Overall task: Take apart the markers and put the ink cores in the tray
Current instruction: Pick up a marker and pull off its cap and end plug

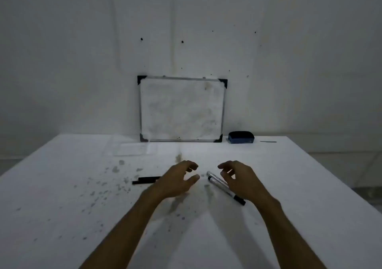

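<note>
Two white markers [217, 180] with black caps lie side by side on the white table, slanting from upper left to lower right. My right hand [239, 180] hovers over their middle, fingers curled and apart, holding nothing. My left hand [177, 180] hangs open just left of the markers' near ends, not touching them. Two black ink cores [145, 180] lie on the table to the left of my left hand, partly hidden by it. A clear shallow tray [132, 149] sits further back on the left.
A small whiteboard [182, 109] leans on the wall at the table's back. A dark blue eraser [241, 137] sits to its right, with a thin grey stick [268, 142] beyond. Ink smudges [107, 186] dot the table's left half.
</note>
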